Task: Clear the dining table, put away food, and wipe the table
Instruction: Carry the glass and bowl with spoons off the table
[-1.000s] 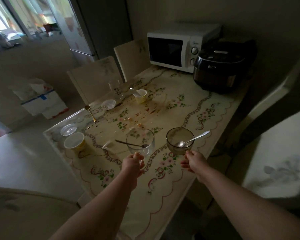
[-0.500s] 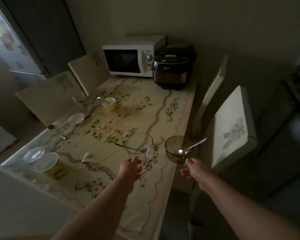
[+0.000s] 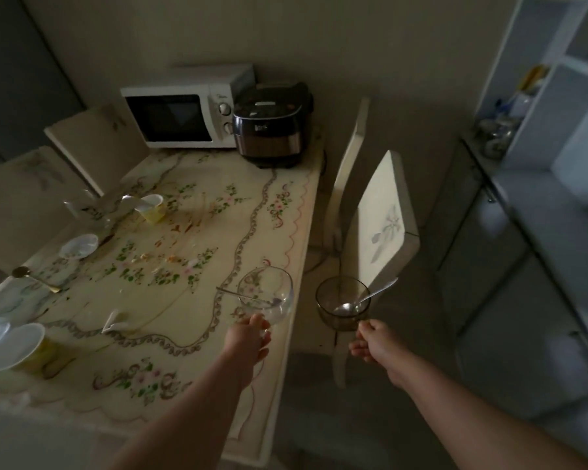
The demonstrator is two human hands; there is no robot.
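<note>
Carrying: two used bowls off the table [image 3: 245, 184], one per hand. My read is an early clearing run, with most of the mess not yet touched.
Left grip: my left hand [image 3: 248, 340] grips the near side of the clear bowl [image 3: 269, 300], fingers curled on the glass, nothing else held.
Right grip: my right hand [image 3: 374, 340] pinches the near rim of the brown bowl [image 3: 342, 307], spare fingers curled below. Exact finger placement is too dark to tell.
Bowl positions: clear bowl over the table's right edge, centre of frame. Brown bowl is just right of it, off the table and in front of the chair [image 3: 381, 232].
Loose parts: a thin spoon [image 3: 238, 295] lies in the clear bowl, handle out to the left. A long spoon [image 3: 370, 293] leans in the brown bowl, handle past the far rim toward upper right.
Doing it well: an edge grip is weak against tilt, so hold both bowls level and move slowly. Mind the long spoon near the chair back. For a long walk I'd get a palm under each bowl.
Arm pose: both forearms enter from the bottom of the frame, stretched nearly straight. Hands are side by side and apart.
Left to clear: far cup [image 3: 151, 210] upper left, near cup [image 3: 17, 347] lower left, gold spoon [image 3: 34, 279] at left edge.
Wipe zone: crumbs [image 3: 170, 259] and smears mid-cloth.
Fixed: microwave [image 3: 180, 110] and rice cooker [image 3: 272, 127] at the far end; I assume they stay.
</note>
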